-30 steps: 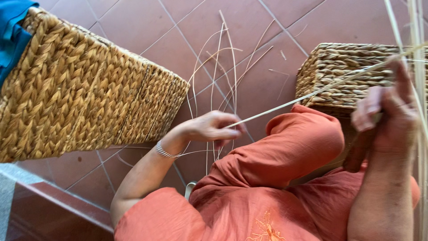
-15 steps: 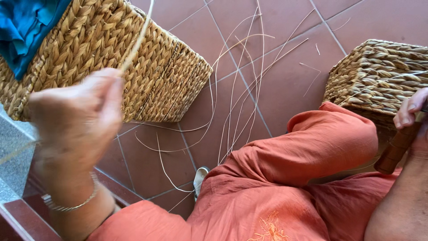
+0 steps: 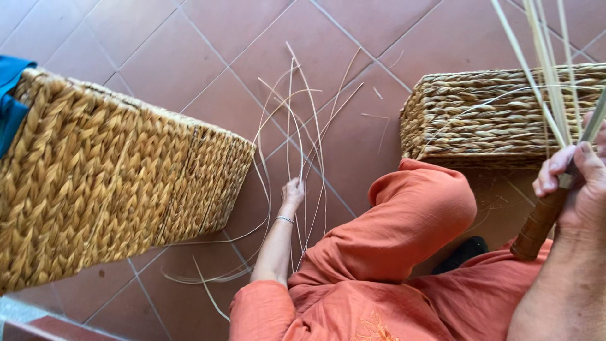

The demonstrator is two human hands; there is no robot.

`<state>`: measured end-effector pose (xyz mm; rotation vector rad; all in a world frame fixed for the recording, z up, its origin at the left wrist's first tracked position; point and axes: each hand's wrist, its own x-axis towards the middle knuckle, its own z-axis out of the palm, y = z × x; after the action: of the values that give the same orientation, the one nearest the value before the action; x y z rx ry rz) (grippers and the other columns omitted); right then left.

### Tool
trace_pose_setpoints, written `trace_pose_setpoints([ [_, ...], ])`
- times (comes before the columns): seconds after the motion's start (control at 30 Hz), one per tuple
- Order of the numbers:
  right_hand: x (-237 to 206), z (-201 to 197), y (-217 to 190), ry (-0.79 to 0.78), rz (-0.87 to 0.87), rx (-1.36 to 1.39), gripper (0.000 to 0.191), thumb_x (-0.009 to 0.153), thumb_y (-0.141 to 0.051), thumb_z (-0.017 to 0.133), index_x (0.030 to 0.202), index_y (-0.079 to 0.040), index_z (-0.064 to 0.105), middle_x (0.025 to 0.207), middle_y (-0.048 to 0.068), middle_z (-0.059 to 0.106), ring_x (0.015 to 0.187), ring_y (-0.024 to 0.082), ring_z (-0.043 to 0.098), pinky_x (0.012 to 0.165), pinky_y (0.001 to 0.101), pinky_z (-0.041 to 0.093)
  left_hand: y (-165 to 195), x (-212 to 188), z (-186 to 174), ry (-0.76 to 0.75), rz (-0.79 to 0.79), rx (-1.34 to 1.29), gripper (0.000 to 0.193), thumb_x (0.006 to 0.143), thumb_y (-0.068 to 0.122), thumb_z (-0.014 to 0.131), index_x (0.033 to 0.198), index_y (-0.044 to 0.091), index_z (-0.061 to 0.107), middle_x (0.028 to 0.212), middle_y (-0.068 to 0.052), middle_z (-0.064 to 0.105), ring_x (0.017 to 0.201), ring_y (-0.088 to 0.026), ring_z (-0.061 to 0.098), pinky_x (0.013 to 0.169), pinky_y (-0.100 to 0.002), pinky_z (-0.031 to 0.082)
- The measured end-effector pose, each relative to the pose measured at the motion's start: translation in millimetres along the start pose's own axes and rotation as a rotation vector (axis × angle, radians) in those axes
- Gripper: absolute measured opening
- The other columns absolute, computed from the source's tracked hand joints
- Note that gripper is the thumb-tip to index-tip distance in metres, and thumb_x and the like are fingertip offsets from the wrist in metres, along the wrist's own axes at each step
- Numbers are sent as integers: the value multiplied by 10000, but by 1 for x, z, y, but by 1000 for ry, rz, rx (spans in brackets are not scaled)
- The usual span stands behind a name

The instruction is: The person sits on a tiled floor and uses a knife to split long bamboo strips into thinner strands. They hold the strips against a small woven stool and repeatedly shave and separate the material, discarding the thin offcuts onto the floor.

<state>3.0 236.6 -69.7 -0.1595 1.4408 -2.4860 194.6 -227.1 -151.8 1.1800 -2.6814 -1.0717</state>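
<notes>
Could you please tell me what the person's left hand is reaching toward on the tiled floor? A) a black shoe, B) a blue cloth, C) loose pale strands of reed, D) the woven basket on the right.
C: the left hand stretches down onto the loose reed strands spread over the floor tiles, apart from both baskets, while the right hand grips a brown-handled tool.

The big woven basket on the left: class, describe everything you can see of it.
The big woven basket is box-shaped, plaited from thick, golden straw-like braids in chunky rows, with a finer weave on its end face. It stands on the red tiled floor, cut off by the picture's left edge. Blue cloth shows at its top left. Loose thin strands lie beside it; no hand touches it.
</notes>
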Motion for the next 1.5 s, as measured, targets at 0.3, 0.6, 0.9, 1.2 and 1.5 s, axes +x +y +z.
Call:
trace_pose_setpoints([
  [0.3,-47,-12,-52,282,-129,-42,275,1263,-220,505,1495,-90,436,755,72,568,552,195,515,518,343,434,54,31,2,-170,214,44,381,875,333,739,1175,98,737,1020,-136,773,943,-243,744,865,-377,582],
  [0.6,-62,-14,-94,506,-183,-132,432,1182,-133,457,1604,-72,389,837,70,640,652,174,606,530,312,529,276,17,45,-292,870,-358,221,1022,165,649,1187,40,729,1067,-75,757,825,-123,681,732,-266,580],
  [0.9,-57,-12,-102,422,-58,-166,531,1061,-160,485,1573,-56,390,742,26,643,560,127,591,444,273,519,413,-20,141,-626,661,-308,384,1033,316,633,1245,-5,621,844,-89,690,746,-149,610,664,-308,493],
  [1.2,-60,6,-107,70,98,14,593,1024,-195,548,1572,-29,392,689,39,647,491,114,590,431,233,518,389,-67,134,-957,775,-590,187,1002,146,704,1139,34,764,858,0,725,688,-35,585,578,-198,500],
  [1.5,-55,2,-99,86,36,126,490,1038,-138,545,1503,-33,432,706,63,647,499,135,602,434,264,531,330,-41,112,-956,758,-564,183,977,112,730,1140,46,780,981,-34,748,826,-72,646,731,-233,563],
])
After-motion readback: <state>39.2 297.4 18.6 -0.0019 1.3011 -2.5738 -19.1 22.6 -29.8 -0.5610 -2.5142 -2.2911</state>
